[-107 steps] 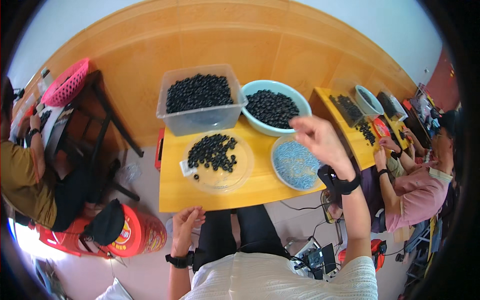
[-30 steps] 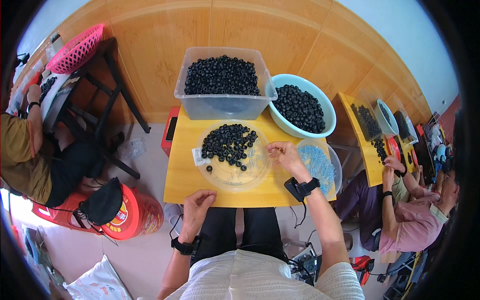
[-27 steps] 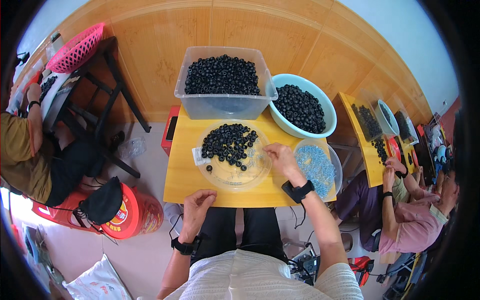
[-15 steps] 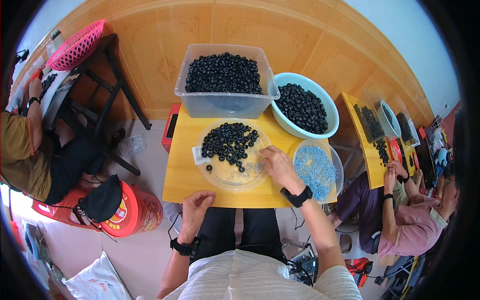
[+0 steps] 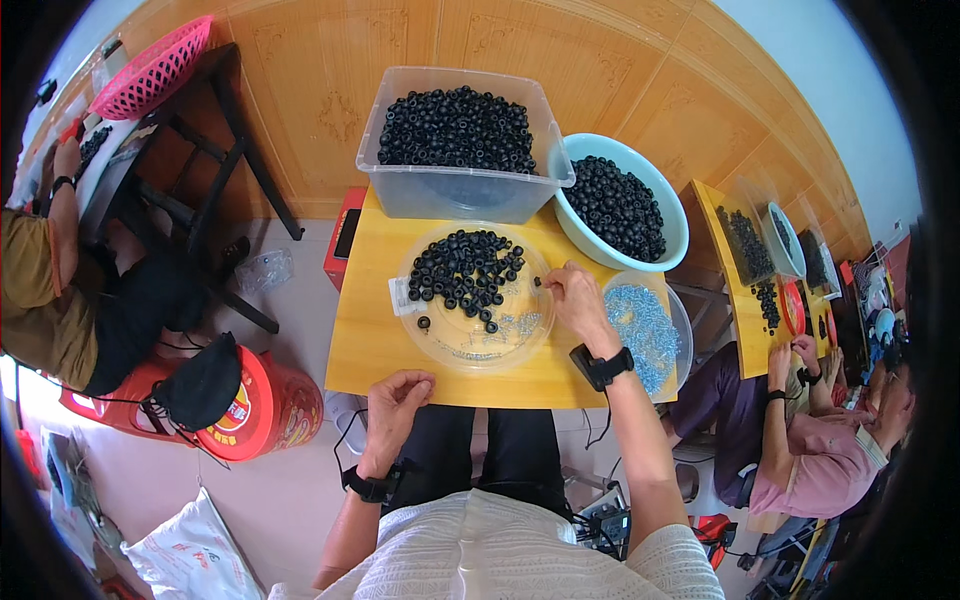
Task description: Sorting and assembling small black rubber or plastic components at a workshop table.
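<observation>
A clear plastic tub (image 5: 462, 150) heaped with small black rings stands at the far edge of the yellow worktop (image 5: 370, 330). Just beside it, at the far right corner, a pale blue bowl (image 5: 670, 200) holds more of the same rings. In the middle of the worktop lies a shallow clear round tray (image 5: 475, 345); a loose pile of black rings (image 5: 465, 275) fills its far half, and small silvery screws are scattered over its near half. At the right edge a clear dish (image 5: 645, 325) is full of silvery-blue screws.

The right hand (image 5: 578, 300) rests over the tray's right rim, its fingers pinched narrowly on one small black ring (image 5: 537, 283); the piece is too small to tell which way it faces. The left hand (image 5: 397, 395) sits at the near edge of the worktop, fingers curled loosely, holding nothing that can be made out.

The worktop stands against a wood-panelled wall (image 5: 420, 50). Left of it a red drum (image 5: 255, 405) stands on the pale floor, and another person sits there. To the right, more people work at a similar yellow table (image 5: 725, 290).
</observation>
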Available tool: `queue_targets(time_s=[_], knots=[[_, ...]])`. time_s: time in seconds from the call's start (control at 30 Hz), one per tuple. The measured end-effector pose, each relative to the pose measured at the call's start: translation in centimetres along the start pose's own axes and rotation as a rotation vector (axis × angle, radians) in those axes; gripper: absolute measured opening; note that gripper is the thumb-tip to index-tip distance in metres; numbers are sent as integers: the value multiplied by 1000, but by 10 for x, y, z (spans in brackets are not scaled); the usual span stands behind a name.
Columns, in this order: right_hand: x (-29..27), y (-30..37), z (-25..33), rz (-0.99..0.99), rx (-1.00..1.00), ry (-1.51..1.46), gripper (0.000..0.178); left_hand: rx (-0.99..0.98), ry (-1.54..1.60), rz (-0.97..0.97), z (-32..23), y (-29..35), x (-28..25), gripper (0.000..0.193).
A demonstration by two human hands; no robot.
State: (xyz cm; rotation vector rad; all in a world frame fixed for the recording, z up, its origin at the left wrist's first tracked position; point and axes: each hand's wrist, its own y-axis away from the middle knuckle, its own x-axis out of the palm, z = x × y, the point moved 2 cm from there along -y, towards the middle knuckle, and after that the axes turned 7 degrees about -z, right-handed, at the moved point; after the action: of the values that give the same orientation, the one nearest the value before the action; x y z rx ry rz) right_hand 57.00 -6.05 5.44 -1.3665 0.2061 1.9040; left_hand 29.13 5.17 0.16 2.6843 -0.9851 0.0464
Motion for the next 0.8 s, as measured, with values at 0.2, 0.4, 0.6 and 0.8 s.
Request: queue_targets(time_s=[0.2, 0.4, 0.6, 0.8], knots=[[8, 6, -6, -90, -4, -68, 17, -5, 9, 11, -4, -1, 0, 12], [15, -5, 0, -57, 11, 56, 18, 5, 21, 20, 1, 1, 0, 14], [17, -7, 8, 35, -54, 146, 16, -18, -18, 13, 5, 1, -3, 13], [19, -1, 5, -75, -197, 156, 16, -16, -17, 13, 2, 0, -3, 14]])
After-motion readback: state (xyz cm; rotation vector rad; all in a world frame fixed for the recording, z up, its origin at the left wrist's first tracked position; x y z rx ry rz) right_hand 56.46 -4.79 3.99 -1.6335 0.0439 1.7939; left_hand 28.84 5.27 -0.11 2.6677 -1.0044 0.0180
